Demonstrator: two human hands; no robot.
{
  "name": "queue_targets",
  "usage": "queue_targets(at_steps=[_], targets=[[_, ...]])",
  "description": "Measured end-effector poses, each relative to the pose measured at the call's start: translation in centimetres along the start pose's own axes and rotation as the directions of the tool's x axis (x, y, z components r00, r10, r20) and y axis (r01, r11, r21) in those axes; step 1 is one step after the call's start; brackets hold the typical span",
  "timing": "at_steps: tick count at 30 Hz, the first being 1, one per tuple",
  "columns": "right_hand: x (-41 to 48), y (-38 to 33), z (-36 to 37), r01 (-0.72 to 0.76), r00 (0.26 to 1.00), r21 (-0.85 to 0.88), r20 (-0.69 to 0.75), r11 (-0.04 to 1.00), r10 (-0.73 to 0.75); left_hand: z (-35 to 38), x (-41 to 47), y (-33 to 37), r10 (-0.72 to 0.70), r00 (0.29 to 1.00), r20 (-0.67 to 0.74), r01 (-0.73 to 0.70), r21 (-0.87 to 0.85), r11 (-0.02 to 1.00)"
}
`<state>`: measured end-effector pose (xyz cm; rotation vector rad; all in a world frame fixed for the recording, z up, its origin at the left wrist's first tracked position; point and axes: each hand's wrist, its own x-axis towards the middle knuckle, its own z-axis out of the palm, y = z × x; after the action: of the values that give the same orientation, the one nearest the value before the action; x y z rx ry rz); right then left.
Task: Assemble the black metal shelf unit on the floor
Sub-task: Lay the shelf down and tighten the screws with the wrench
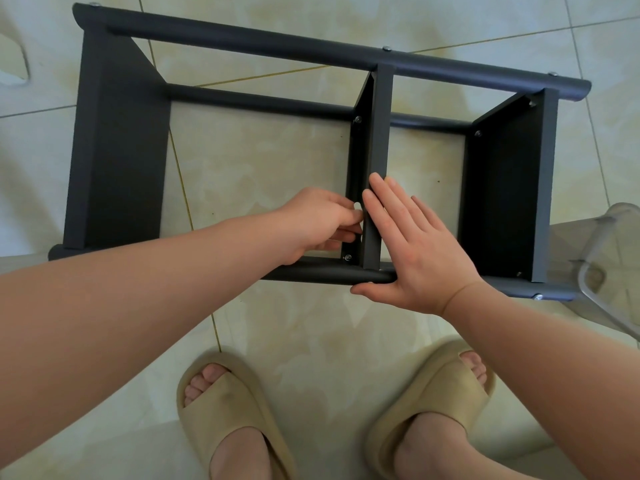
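The black metal shelf unit [117, 140] lies on its side on the tiled floor, with round rails along the far and near edges and three flat panels between them. My right hand [412, 244] lies flat with straight fingers against the middle panel [379, 133], its thumb under the near rail [329, 271]. My left hand [318, 223] reaches in from the left of that panel, fingers curled and pinching something small and pale by the panel's edge; what it is cannot be made out. Screw heads show at the panel corners.
My two feet in beige slippers [235, 410] stand on the tiles just in front of the near rail. A clear plastic container [609, 271] sits at the right edge, close to the shelf's right panel [505, 188]. A pale object [14, 60] lies far left.
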<state>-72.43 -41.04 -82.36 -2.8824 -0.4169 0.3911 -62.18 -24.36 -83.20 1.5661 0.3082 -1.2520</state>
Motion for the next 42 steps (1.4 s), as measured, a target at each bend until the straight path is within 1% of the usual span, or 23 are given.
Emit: queue_targets(at_steps=[3, 7, 12, 16, 27, 42], targets=[[0.0, 0.0, 0.0, -0.001, 1.000, -0.002, 0.005, 1.000, 0.001, -0.1, 0.0, 0.0, -0.008, 1.000, 0.016, 0.008, -0.006, 1.000], [0.0, 0.1, 0.0, 0.000, 1.000, -0.003, 0.005, 1.000, 0.000, -0.3, -0.2, -0.2, -0.024, 0.998, 0.059, 0.022, 0.032, 0.999], [0.0, 0.1, 0.1, 0.005, 1.000, -0.002, -0.010, 1.000, -0.005, -0.3, -0.2, 0.0, -0.046, 0.997, 0.065, 0.051, -0.091, 0.995], [0.0, 0.1, 0.2, 0.004, 1.000, -0.005, -0.009, 1.000, -0.004, -0.3, -0.1, -0.2, -0.067, 0.995, 0.070, 0.073, -0.101, 0.992], [0.0, 0.1, 0.2, 0.002, 1.000, -0.003, -0.017, 1.000, -0.002, -0.2, -0.2, -0.3, -0.096, 0.990, 0.102, 0.103, -0.061, 0.993], [0.0, 0.0, -0.1, -0.001, 1.000, -0.006, 0.006, 1.000, 0.001, -1.1, -0.6, -0.1, -0.065, 0.986, 0.152, 0.056, 0.064, 0.996]])
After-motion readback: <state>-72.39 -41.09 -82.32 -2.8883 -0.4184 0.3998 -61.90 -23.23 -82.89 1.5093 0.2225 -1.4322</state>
